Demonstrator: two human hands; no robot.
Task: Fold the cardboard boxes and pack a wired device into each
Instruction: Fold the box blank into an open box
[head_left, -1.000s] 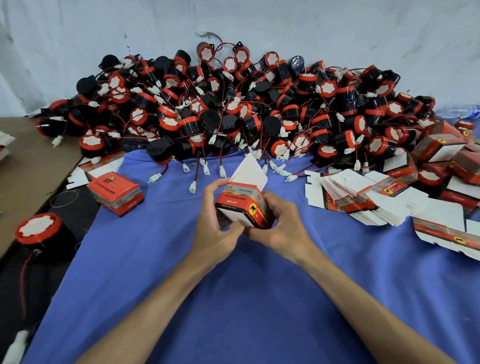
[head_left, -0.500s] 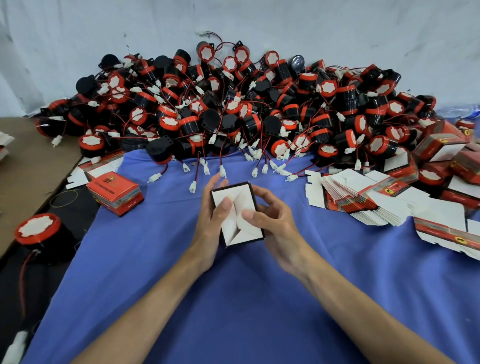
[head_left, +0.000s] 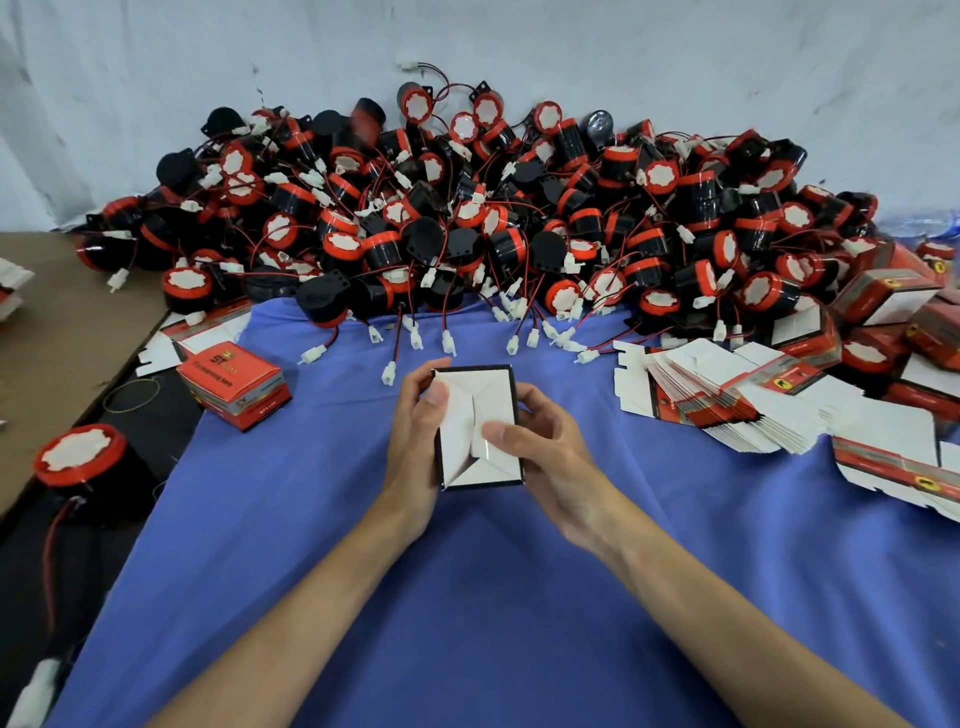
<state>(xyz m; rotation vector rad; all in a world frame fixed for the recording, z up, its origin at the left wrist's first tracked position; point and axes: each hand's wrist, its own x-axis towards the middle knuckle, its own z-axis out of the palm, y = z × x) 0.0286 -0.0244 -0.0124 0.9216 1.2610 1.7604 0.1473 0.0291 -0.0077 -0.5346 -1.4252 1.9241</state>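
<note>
A small cardboard box (head_left: 480, 410) sits between both hands over the blue cloth, its white folded end flaps facing me. My left hand (head_left: 415, 441) grips its left side, thumb on the upper left flap. My right hand (head_left: 550, 452) grips the right side, thumb pressing the flaps near the middle. Behind lies a big heap of black and red wired devices (head_left: 467, 218) with white plugs trailing onto the cloth. A fanned stack of flat unfolded boxes (head_left: 727, 400) lies to the right.
A closed red box (head_left: 234, 384) stands at the left on the blue cloth (head_left: 467, 597). One loose device (head_left: 80, 457) lies at the far left by a brown board (head_left: 62, 322). Several closed red boxes (head_left: 893, 306) are piled at the right. A white wall is behind.
The box was turned from its red side to show the white end flaps. Both thumbs have moved onto the flaps and press them in; the box has shifted slightly up.
</note>
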